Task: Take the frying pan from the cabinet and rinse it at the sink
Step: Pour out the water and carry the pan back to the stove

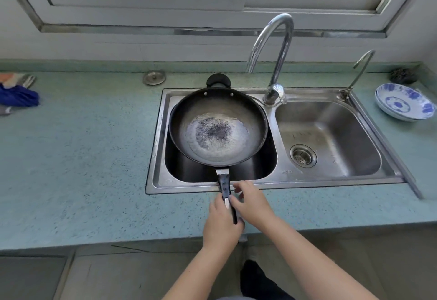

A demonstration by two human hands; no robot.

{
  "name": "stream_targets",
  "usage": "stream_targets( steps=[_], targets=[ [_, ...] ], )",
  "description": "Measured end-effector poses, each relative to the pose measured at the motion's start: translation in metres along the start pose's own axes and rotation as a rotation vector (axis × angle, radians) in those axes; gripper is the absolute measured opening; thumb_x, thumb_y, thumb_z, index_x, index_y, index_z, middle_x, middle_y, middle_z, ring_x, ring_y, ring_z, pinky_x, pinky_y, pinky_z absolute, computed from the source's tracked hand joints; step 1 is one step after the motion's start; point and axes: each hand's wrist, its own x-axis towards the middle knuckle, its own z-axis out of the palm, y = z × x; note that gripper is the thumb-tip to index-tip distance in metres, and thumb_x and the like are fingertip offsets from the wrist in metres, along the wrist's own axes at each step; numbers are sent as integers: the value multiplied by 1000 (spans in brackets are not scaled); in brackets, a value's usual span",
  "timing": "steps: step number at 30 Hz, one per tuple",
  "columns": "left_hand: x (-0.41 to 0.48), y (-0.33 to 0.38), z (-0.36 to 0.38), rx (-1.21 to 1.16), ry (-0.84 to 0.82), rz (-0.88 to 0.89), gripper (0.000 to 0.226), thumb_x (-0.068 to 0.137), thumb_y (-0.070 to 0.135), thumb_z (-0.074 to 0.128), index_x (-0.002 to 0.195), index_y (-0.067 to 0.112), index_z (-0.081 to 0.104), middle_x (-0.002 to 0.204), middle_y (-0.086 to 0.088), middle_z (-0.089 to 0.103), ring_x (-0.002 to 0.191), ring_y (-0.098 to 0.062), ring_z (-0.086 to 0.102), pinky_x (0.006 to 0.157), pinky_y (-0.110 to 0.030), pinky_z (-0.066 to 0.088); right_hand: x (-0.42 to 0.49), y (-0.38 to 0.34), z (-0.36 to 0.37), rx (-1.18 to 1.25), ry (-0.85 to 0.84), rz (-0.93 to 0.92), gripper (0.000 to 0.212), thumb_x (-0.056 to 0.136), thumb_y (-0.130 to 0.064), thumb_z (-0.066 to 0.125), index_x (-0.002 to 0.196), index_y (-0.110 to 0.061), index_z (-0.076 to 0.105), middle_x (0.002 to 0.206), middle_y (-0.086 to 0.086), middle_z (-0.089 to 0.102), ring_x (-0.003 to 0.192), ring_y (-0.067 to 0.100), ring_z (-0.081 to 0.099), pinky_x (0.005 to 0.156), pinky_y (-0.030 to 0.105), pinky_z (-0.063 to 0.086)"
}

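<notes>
A dark frying pan (pixel 217 127) with a worn grey centre lies over the left basin of the steel sink (pixel 331 181), its rim resting on the basin edges. Its long dark handle (pixel 224 185) reaches toward me across the sink's front rim. My left hand (pixel 221 226) grips the end of that handle from the left. My right hand (pixel 251 201) rests against the handle from the right, fingers curled around it. The tall curved faucet (pixel 275 63) stands behind the divider between the basins, its spout pointing down near the pan's far right rim. No water is visible.
The right basin (pixel 331 139) holds only its drain strainer. A small second tap (pixel 361 68) stands at the sink's back right corner. Blue-and-white plates (pixel 404 102) and a scrubber (pixel 402 76) sit at the right; blue cloth (pixel 17 96) at the left. A sink stopper (pixel 154 77) lies behind.
</notes>
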Motion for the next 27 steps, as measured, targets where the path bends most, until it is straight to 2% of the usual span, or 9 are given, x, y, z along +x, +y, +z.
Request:
stream_targets(
  steps=[4, 8, 11, 13, 16, 19, 21, 24, 27],
  targets=[
    [2, 1, 4, -111, -45, -66, 65, 83, 19, 60, 137, 13, 23, 117, -11, 59, 102, -33, 59, 75, -35, 47, 2, -3, 1, 93, -36, 60, 29, 87, -21, 56, 116, -14, 57, 108, 3, 64, 92, 18, 59, 85, 31, 47],
    [4, -1, 6, -232, -43, -149, 55, 82, 17, 57, 129, 21, 31, 102, -11, 66, 90, -35, 63, 72, -39, 51, 6, -3, 4, 193, -79, 130, 28, 87, -18, 58, 115, -14, 56, 92, -4, 60, 82, 11, 55, 74, 21, 41],
    [6, 0, 6, -392, -37, -191, 49, 82, 20, 58, 126, 29, 39, 94, -5, 67, 80, -32, 67, 67, -38, 55, 9, -2, 5, 366, -113, 228, 28, 85, -17, 61, 112, -13, 57, 91, 0, 64, 89, 16, 62, 82, 32, 51],
    [7, -1, 7, -471, -26, -192, 52, 81, 21, 59, 129, 34, 41, 98, -3, 68, 78, -28, 66, 60, -30, 54, 12, -1, 5, 451, -151, 283, 29, 84, -15, 62, 112, -10, 57, 92, 3, 65, 89, 18, 63, 80, 34, 53],
    [6, -2, 6, -568, -10, -194, 60, 80, 10, 58, 133, 33, 43, 103, 0, 67, 78, -14, 62, 48, -11, 41, 16, 0, 6, 571, -220, 320, 34, 85, -11, 62, 117, -3, 55, 87, 5, 62, 78, 14, 61, 62, 23, 49],
    [4, 0, 2, -672, -26, -191, 63, 76, 1, 54, 128, 35, 45, 92, 5, 65, 72, -9, 60, 56, -19, 47, 16, -2, 1, 709, -236, 333, 21, 87, -9, 60, 107, -3, 57, 77, 2, 58, 63, 10, 56, 56, 20, 47],
    [3, 0, 1, -727, -22, -175, 64, 75, -2, 53, 128, 32, 47, 95, 5, 66, 75, -10, 60, 62, -21, 49, 16, -1, -5, 818, -275, 323, 7, 89, -8, 58, 96, -9, 57, 77, 3, 61, 62, 12, 57, 57, 20, 48],
    [3, 0, 0, -795, -17, -170, 65, 74, -4, 54, 131, 27, 48, 106, 0, 66, 83, -12, 60, 66, -21, 49, 15, -1, -10, 924, -354, 297, 16, 90, -11, 57, 104, -4, 60, 80, 5, 65, 66, 15, 60, 61, 23, 49],
    [-1, 3, -5, -863, -46, -148, 60, 76, -8, 52, 122, 29, 51, 86, -2, 65, 64, -12, 58, 53, -20, 46, 17, 2, -10, 1031, -395, 324, 21, 89, -11, 58, 108, -2, 59, 87, 8, 67, 75, 20, 64, 66, 26, 53]
  ],
)
